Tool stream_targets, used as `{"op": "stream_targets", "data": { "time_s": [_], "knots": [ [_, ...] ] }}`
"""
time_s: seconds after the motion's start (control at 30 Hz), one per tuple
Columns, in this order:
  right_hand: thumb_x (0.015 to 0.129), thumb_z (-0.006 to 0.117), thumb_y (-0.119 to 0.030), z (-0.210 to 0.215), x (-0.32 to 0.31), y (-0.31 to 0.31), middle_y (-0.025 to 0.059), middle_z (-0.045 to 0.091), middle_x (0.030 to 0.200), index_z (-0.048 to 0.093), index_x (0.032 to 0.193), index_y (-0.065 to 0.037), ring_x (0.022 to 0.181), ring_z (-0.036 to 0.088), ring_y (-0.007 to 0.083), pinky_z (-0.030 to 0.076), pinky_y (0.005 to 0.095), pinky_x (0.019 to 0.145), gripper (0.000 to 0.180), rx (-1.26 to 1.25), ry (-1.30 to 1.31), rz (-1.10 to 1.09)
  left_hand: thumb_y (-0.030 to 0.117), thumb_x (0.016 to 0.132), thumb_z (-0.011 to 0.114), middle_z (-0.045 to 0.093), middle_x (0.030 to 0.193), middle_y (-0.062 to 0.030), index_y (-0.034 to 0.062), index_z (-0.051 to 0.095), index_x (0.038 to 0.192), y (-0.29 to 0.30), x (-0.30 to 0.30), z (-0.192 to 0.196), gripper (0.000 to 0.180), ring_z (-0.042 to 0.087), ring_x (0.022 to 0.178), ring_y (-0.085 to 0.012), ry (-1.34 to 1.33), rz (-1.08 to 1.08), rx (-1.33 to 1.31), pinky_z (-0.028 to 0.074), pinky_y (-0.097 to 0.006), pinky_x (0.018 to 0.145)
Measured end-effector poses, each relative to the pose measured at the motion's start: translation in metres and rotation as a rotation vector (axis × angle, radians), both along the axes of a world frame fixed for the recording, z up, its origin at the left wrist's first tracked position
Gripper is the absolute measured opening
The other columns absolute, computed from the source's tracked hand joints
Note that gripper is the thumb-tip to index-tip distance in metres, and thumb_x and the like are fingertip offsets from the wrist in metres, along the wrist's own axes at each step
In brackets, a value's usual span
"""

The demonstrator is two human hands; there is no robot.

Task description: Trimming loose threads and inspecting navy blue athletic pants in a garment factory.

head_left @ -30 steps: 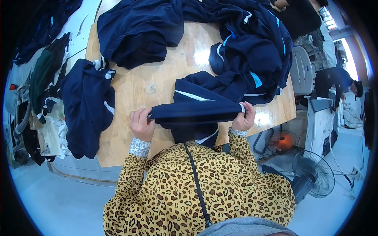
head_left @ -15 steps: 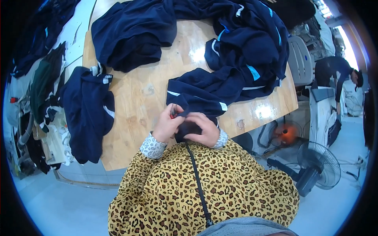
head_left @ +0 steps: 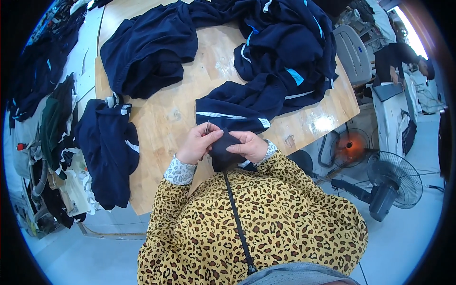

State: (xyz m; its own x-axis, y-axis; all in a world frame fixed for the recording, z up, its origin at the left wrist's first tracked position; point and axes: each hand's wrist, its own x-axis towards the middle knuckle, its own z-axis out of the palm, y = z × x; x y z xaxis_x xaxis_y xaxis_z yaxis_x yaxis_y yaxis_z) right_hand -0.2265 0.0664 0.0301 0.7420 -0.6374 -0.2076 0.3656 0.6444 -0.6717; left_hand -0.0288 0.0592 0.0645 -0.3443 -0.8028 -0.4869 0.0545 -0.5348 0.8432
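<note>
While both hands meet at the table's near edge, the left hand pinches a thin metal tool and the right hand grips bunched navy cloth. More navy garments lie heaped at one o'clock.

We see a navy heap at the wooden table's far left corner, another garment draped over its left edge, and a floor fan standing off its right edge.
</note>
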Motion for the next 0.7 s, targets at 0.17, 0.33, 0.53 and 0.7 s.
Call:
{"op": "stream_targets", "data": {
  "time_s": [0.17,0.33,0.53,0.7],
  "knots": [
    [0.086,0.055,0.001,0.007,-0.005,-0.001,0.0116,0.058,0.114,0.045,0.125,0.006,0.103,0.057,0.0177,0.044,0.0288,0.091,0.040,0.066,0.027,-0.034,0.022,0.084,0.066,0.048,0.061,0.0059,0.0075,0.056,0.084,-0.002,-0.001,-0.010,0.017,0.037,0.044,-0.0008,0.087,0.204,0.031,0.027,-0.015,0.037],
    [0.086,0.058,-0.003,0.006,-0.012,-0.003,0.0086,0.060,0.111,0.047,0.124,0.003,0.099,0.059,0.0145,0.046,0.0261,0.088,0.039,0.114,0.040,-0.046,0.021,0.084,0.066,0.049,0.062,0.0060,0.0080,0.056,0.083,0.002,-0.004,-0.012,0.016,0.037,0.042,-0.0008,0.144,0.264,0.046,0.026,-0.015,0.036],
    [0.086,0.058,-0.004,0.003,-0.015,-0.004,0.0083,0.060,0.110,0.048,0.122,0.002,0.099,0.059,0.0149,0.046,0.0266,0.089,0.038,0.157,0.026,-0.042,0.018,0.084,0.065,0.051,0.064,0.0055,0.0074,0.059,0.086,0.003,-0.001,-0.004,0.012,0.039,0.043,-0.0010,0.263,0.295,0.122,0.030,-0.015,0.037],
    [0.085,0.061,-0.004,0.003,-0.017,-0.005,0.0056,0.062,0.104,0.053,0.116,0.002,0.093,0.060,0.0114,0.047,0.0245,0.085,0.032,0.036,0.126,-0.005,0.010,0.082,0.066,0.051,0.064,0.0054,0.0072,0.060,0.089,0.006,0.003,-0.003,0.010,0.040,0.042,-0.0012,0.283,0.407,0.053,0.031,-0.014,0.036]
  ]
}}
